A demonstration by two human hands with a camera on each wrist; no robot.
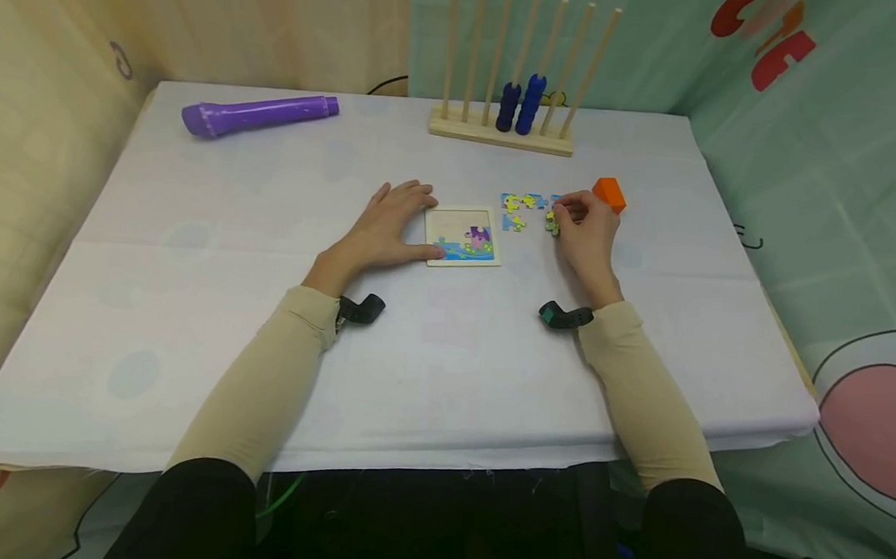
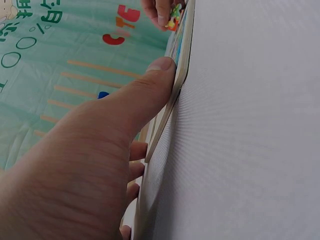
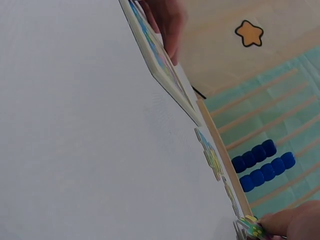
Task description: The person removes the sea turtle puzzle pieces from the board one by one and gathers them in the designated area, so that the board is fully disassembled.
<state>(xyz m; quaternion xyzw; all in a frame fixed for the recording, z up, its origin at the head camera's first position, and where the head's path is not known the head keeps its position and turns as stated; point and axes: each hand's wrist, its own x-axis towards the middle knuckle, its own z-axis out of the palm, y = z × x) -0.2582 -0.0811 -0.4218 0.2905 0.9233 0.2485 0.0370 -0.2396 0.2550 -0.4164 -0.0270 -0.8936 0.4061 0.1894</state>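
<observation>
A small square wooden puzzle tray [image 1: 446, 223] lies on the white-covered table, its lower part filled with blue, purple, pink and green pieces. My left hand [image 1: 388, 228] rests at the tray's left side, fingers stretched towards the upper corner. Its thumb [image 2: 155, 82] lies on the near-left rim. To the right of the tray, my right hand [image 1: 591, 236] pinches a green-and-yellow puzzle piece [image 3: 252, 226] between thumb and fingers. Several loose puzzle pieces [image 1: 512, 223] lie between the tray and that hand, partly hidden by it.
Just behind my right hand sits an orange block [image 1: 609, 193]. A wooden peg rack [image 1: 499, 137] with dark blue beads [image 1: 531, 105] on two pegs stands at the back. Far left lies a purple microphone-shaped toy [image 1: 263, 115]. Printed curtains hang around the table.
</observation>
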